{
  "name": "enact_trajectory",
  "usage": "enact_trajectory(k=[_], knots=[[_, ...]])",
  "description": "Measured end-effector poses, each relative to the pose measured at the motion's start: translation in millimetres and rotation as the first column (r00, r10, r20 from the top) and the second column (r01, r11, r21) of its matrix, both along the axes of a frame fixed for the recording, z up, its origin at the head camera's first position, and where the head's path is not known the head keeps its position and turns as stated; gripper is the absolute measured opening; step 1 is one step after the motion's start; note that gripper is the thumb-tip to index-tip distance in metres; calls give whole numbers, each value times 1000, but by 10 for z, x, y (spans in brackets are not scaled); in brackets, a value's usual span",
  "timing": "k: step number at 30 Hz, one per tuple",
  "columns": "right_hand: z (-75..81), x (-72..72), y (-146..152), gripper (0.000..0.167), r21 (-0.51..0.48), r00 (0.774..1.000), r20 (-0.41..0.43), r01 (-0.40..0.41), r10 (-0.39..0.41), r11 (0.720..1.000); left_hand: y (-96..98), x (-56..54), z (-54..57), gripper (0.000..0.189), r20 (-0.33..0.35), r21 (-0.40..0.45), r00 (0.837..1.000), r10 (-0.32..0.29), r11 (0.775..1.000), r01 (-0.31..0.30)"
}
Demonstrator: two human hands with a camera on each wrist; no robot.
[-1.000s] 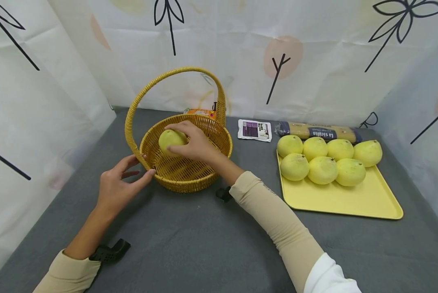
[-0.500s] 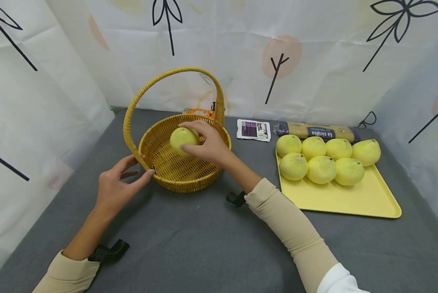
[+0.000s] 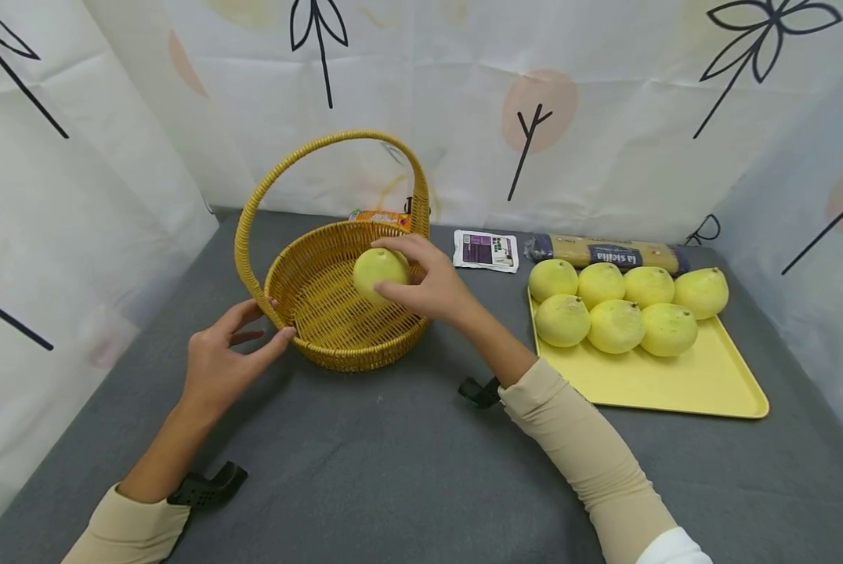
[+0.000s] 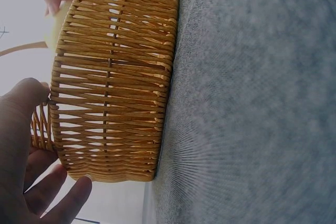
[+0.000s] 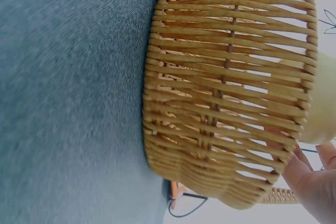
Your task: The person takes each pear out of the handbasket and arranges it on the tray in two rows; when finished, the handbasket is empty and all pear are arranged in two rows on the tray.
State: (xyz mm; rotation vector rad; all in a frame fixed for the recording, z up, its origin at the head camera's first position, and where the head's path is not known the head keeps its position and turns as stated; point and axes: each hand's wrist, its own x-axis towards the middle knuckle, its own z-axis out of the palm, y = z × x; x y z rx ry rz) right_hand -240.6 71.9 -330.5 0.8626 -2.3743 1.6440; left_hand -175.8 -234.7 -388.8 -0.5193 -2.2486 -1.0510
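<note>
A yellow wicker basket with a tall arched handle stands on the grey table. My left hand grips it at the left base of the handle; in the left wrist view the thumb lies at the rim and the fingers are behind the handle. My right hand reaches over the basket's right side and holds a round yellow-green fruit between thumb and fingers. In the right wrist view the fruit shows at rim height, partly behind the weave. Only woven bottom shows below it in the head view.
A yellow tray at the right bears several like fruits in two rows. Behind it lies a pasta packet, with a white and purple pouch to its left. An orange packet sits behind the basket, before the cloth wall.
My right hand has carried the fruit rightward across the basket, from its left side toward the right rim. My left hand has kept its grip, and the basket stands where it was.
</note>
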Motion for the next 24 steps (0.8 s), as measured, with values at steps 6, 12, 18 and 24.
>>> enact_trajectory(k=[6, 12, 18, 24], knots=[[49, 122, 126, 50, -47, 1000, 14, -22, 23, 999, 8, 13, 24, 50, -3, 5, 1000, -10, 1000, 10], [124, 237, 292, 50, -44, 1000, 3, -22, 22, 999, 9, 17, 18, 50, -9, 8, 1000, -9, 1000, 9], [193, 377, 520, 50, -23, 1000, -7, -6, 6, 1000, 9, 17, 10, 51, -6, 12, 1000, -7, 1000, 7], [214, 479, 811, 52, 9, 999, 0, 50, -50, 999, 6, 8, 13, 50, -3, 15, 1000, -9, 1000, 9]])
